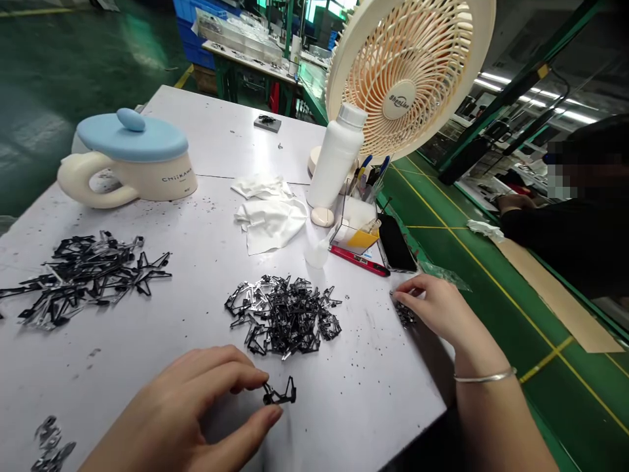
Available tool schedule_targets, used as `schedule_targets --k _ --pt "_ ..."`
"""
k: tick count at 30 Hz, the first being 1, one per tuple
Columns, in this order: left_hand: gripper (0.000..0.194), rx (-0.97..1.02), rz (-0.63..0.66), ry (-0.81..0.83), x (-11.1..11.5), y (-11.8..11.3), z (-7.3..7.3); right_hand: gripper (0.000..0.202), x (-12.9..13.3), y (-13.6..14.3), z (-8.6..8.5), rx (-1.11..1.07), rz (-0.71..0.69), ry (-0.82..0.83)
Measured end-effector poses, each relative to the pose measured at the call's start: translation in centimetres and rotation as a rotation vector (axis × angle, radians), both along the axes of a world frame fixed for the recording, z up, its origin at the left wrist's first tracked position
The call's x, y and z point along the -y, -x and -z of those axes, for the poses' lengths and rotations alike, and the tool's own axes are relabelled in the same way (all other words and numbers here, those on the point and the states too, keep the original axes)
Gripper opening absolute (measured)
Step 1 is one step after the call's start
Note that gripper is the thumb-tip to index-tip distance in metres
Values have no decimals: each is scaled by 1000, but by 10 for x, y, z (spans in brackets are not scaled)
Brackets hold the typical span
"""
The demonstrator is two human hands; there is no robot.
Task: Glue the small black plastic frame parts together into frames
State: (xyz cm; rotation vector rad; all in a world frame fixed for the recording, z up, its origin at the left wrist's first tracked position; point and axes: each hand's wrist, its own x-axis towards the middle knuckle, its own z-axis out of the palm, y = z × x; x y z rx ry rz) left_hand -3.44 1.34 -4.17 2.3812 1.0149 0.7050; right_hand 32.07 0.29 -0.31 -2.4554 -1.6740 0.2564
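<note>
Between the thumb and fingers of my left hand (pixel 211 406) is a small black bracket-like part (pixel 281 393), gripped at its left end. Just beyond it lies a heap of similar black parts (pixel 295 314). Over at the table's right edge, my right hand (pixel 435 305) has its thumb and forefinger pinched together above a little pile of tiny dark pieces (pixel 405 316). What sits in that pinch, if anything, is too small to name. A second, looser pile of black parts (pixel 93 275) spreads out at the left.
A lidded mug (pixel 162 177) stands at the back left, a white cloth (pixel 272 219) mid-table. Toward the right are a white bottle (pixel 337 157), a clear tool holder (pixel 356 226), a red pen-like tool (pixel 361 261), a phone (pixel 397 242) and a large fan (pixel 407 78). Another person (pixel 580 216) sits at right.
</note>
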Motion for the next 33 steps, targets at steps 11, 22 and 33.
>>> schedule_targets --k 11,22,33 --pt "19 40 -4 89 0 -3 -4 13 0 15 5 -128 -28 -190" --pt "14 76 -20 167 2 -7 -11 14 4 68 -24 -519 -464 -438" --pt "13 86 -45 -16 2 -7 -20 23 0 121 -15 -920 -727 -333"
